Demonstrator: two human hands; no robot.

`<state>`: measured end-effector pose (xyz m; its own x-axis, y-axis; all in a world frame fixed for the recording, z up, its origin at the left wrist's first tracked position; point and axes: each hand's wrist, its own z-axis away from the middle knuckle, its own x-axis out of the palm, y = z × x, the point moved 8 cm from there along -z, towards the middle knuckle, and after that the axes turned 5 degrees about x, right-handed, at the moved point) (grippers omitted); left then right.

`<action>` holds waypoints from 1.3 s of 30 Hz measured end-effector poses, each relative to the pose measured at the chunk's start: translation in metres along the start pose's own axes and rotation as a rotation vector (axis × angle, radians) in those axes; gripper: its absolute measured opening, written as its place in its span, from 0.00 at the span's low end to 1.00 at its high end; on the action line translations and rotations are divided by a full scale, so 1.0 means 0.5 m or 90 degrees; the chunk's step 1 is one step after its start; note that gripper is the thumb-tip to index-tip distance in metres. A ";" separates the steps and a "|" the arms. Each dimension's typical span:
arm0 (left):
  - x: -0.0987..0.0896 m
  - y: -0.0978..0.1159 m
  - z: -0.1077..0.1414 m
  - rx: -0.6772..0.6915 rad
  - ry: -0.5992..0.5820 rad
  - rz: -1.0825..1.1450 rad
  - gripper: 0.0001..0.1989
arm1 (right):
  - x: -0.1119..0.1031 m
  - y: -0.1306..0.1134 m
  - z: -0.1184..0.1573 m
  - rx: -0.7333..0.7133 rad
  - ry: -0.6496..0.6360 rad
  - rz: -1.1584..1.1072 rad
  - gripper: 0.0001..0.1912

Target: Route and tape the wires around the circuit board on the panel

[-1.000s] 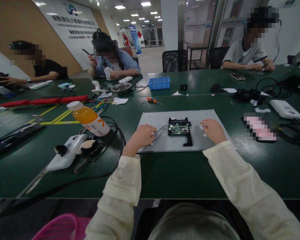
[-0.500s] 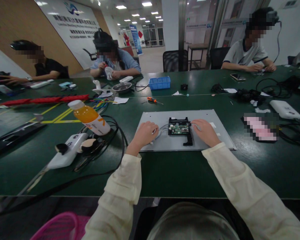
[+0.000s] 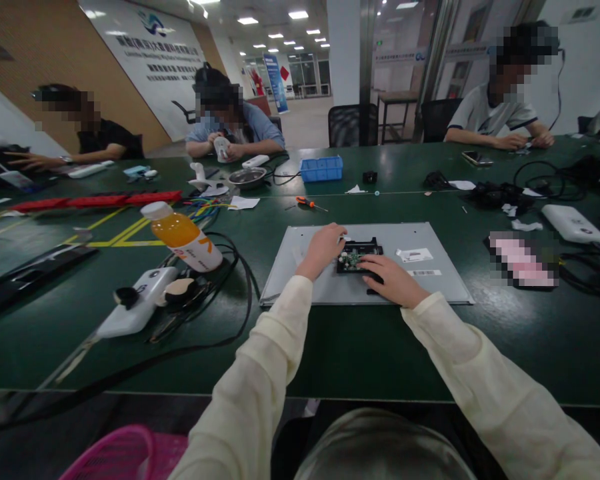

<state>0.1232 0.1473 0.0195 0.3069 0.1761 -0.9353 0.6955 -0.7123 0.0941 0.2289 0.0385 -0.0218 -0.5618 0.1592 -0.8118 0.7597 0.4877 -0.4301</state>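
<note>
A flat grey metal panel (image 3: 300, 287) lies on the green table, with a black plastic bracket (image 3: 374, 244) on its middle. Inside the bracket sits a green circuit board (image 3: 349, 259), partly covered by my fingers. My left hand (image 3: 323, 251) is closed at the bracket's upper left corner, its fingertips pressed together; what they hold, if anything, is hidden. From the right, my right hand (image 3: 394, 279) reaches over the bracket, fingers stretched out and resting on the board's right part. White labels (image 3: 415, 255) show on the panel beyond it.
Behind the panel lie an orange-handled screwdriver (image 3: 306, 202) and a blue bin (image 3: 321, 169). To the left are a juice bottle (image 3: 183, 237), a white power bank (image 3: 139, 303) and black cables. A pink phone (image 3: 521, 260) lies right. Three co-workers sit opposite.
My left hand has moved right, from beside the grey cables to the bracket's corner. My right hand has shifted left from the bracket's right edge onto the board, uncovering the labels.
</note>
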 end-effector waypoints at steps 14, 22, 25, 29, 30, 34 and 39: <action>0.061 0.006 -0.043 0.016 -0.098 -0.154 0.15 | -0.014 -0.011 -0.006 0.004 0.011 0.013 0.17; 0.036 -0.005 -0.101 -0.060 -0.001 -0.148 0.16 | -0.010 -0.006 -0.009 0.004 0.003 0.006 0.18; 0.055 -0.016 -0.107 -0.108 -0.026 -0.125 0.16 | -0.009 -0.004 -0.009 0.003 0.001 -0.003 0.18; 0.073 -0.026 -0.096 -0.148 -0.052 -0.105 0.15 | -0.008 -0.003 -0.008 0.000 0.002 -0.002 0.18; 0.073 -0.029 -0.093 -0.155 -0.056 -0.102 0.14 | -0.008 -0.003 -0.008 0.001 0.003 -0.001 0.18; 0.055 -0.052 -0.077 -0.199 -0.079 -0.050 0.15 | -0.008 -0.004 -0.006 0.001 0.007 0.001 0.18; 0.014 -0.088 -0.017 -0.265 -0.157 -0.047 0.16 | -0.009 -0.002 -0.004 0.010 0.007 0.002 0.18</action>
<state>0.1002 0.1856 0.0119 0.1197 0.0138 -0.9927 0.9258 -0.3628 0.1066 0.2300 0.0391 -0.0171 -0.5630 0.1694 -0.8089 0.7664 0.4732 -0.4343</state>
